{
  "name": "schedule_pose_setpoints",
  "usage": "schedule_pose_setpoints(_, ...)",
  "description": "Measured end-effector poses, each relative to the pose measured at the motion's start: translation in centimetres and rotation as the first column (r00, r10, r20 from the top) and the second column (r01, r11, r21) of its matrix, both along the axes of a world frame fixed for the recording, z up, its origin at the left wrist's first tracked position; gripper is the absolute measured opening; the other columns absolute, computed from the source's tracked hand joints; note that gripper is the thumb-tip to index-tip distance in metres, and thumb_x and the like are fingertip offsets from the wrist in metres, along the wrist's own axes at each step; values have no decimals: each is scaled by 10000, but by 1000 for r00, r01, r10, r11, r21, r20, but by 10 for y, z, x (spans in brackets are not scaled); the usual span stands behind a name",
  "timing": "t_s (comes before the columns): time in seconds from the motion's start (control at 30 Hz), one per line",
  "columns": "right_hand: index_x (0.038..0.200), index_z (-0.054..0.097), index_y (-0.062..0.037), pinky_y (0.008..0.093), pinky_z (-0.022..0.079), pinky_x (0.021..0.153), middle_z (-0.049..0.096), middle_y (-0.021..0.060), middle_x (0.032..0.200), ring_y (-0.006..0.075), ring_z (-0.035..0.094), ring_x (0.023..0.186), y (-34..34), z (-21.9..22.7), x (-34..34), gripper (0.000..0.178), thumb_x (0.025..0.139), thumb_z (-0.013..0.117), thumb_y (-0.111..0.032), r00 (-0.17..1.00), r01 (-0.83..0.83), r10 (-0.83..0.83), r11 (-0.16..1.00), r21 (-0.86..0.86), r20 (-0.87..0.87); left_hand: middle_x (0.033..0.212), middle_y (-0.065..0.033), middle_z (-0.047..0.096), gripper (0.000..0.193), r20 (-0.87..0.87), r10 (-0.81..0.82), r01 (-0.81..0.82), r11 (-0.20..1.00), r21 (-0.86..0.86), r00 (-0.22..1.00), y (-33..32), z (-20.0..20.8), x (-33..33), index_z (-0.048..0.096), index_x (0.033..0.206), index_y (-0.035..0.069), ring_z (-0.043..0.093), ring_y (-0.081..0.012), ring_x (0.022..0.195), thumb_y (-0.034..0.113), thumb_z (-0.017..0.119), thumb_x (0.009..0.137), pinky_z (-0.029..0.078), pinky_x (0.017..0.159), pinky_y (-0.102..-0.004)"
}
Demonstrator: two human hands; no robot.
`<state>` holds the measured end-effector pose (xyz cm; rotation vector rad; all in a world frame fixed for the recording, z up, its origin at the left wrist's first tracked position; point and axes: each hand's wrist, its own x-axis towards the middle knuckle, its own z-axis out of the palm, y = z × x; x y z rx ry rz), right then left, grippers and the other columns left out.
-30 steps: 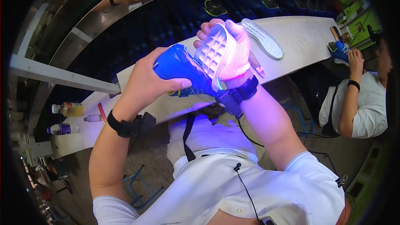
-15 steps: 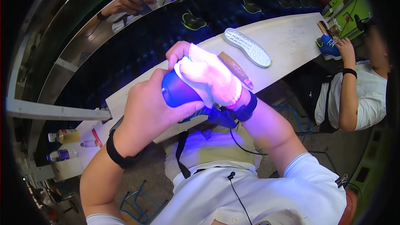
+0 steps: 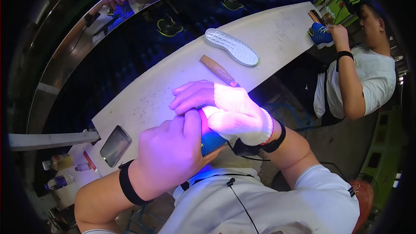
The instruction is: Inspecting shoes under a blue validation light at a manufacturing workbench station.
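Close to my body, a blue shoe is clasped between both hands, and only a patch of its blue upper shows. My left hand is bare and wraps round it from the left, with its fingers curled over the top. In a white fingerless knit glove, my right hand lies over the shoe from the right, its fingers reaching across toward the left knuckles. Bright violet light falls on both hands. Just beyond them on the white bench lies a wooden-handled tool, its tip close to the glove. A loose white shoe sole rests tread up farther off.
The curved white bench carries a phone, a red pen-like stick and small bottles at left. Dark shoes stand on the dark conveyor behind. At right a co-worker handles another blue shoe.
Both hands have come lower and turned the shoe, so its heel and opening are now covered. My left fingers have closed over the top. The phone has come into sight.
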<state>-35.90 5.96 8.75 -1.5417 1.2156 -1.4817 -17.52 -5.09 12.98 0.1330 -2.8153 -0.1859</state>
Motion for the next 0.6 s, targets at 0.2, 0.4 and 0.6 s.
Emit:
schedule_pose_setpoints(0.2,1518,503,70,491,470,1166,608,268,1478,433,620,1353,34,3,37,774,948,745,-394,930,147,-178,982,-118,-323,1022,-144,695,818,149,-194,185,980,71,970,-39,18,34,652,1249,37,738,-245,871,554,928,680,589,683,-343)
schedule_pose_setpoints(0.4,1499,521,80,485,504,1095,629,311,1402,460,634,1277,16,-91,39,947,873,772,-585,740,171,-96,984,49,-666,1653,-239,319,1022,139,216,-213,373,903,967,-23,-19,113,438,1509,97,372,-364,1514,494,969,731,362,1216,-497)
schedule_pose_setpoints(0.6,1454,605,21,460,540,999,693,258,1321,419,701,1111,-7,-102,53,932,806,794,-621,861,143,-87,987,75,-502,1564,-215,500,585,244,544,-356,109,928,803,-12,-58,136,604,1240,75,523,-291,1383,175,911,752,379,1188,-421)
